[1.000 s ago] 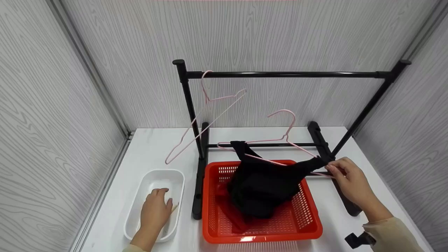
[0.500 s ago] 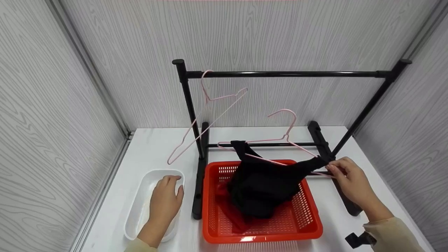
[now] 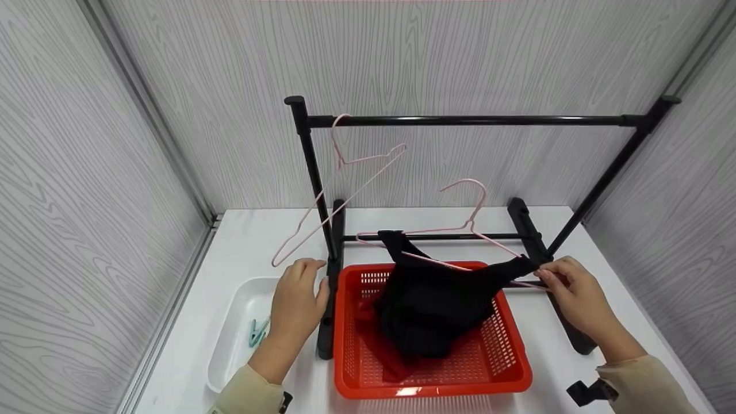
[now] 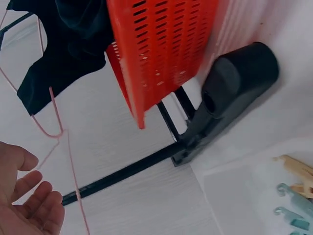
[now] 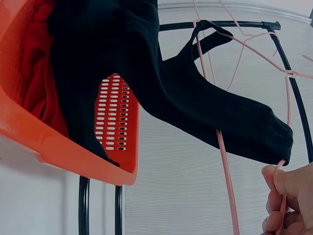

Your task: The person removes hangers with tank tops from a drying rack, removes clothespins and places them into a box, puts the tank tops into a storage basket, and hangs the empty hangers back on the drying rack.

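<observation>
My right hand [image 3: 578,296] pinches the right end of a pink wire hanger [image 5: 225,171], where the strap of a black garment [image 3: 443,305] is looped over it. The garment's other strap hangs near the hanger's left end, and its body droops into the red basket [image 3: 431,391]. My left hand [image 3: 296,302] is between a white tub [image 3: 216,351] and the basket, fingers loosely bent, thumb apart. In the left wrist view nothing shows between its fingers. Teal clothespins [image 4: 295,219] and beige clothespins [image 4: 296,169] lie in the tub.
A black garment rack [image 3: 460,121] stands behind the basket, its left foot [image 3: 326,322] between basket and tub. Another pink hanger [image 3: 365,158] hangs at the left of its bar. Red cloth [image 3: 382,351] lies in the basket. Grey panels enclose the table.
My left hand has come up out of the white tub and moved right toward the rack's left foot, uncovering a teal clothespin. The right hand and the black garment have stayed nearly still.
</observation>
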`<state>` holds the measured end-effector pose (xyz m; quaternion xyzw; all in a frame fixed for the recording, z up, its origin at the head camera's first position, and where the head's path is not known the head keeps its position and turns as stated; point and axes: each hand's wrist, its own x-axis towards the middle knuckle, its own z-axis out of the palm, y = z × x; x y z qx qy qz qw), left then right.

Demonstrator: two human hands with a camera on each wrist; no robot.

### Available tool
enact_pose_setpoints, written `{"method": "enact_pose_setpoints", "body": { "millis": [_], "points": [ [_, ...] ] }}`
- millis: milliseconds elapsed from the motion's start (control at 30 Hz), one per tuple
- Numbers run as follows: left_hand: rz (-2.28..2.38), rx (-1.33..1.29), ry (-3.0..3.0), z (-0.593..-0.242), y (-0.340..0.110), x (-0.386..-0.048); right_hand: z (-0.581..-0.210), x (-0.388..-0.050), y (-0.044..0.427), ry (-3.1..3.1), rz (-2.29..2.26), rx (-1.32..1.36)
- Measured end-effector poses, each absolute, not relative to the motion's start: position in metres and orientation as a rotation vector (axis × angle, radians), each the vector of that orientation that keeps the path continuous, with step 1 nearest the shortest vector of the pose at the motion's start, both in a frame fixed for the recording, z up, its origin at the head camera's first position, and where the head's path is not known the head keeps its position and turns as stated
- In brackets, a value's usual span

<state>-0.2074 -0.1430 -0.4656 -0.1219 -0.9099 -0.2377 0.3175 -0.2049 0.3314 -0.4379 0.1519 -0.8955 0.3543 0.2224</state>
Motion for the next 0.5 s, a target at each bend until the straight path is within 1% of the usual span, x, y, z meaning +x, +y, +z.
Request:
{"method": "enact_pose_setpoints", "body": {
  "millis": [500],
  "points": [
    [-0.643,-0.494,-2.323,-0.439,-0.107,-0.228,-0.434,-0.204,0.330,-2.479,0.965,0.420]
  ]
}}
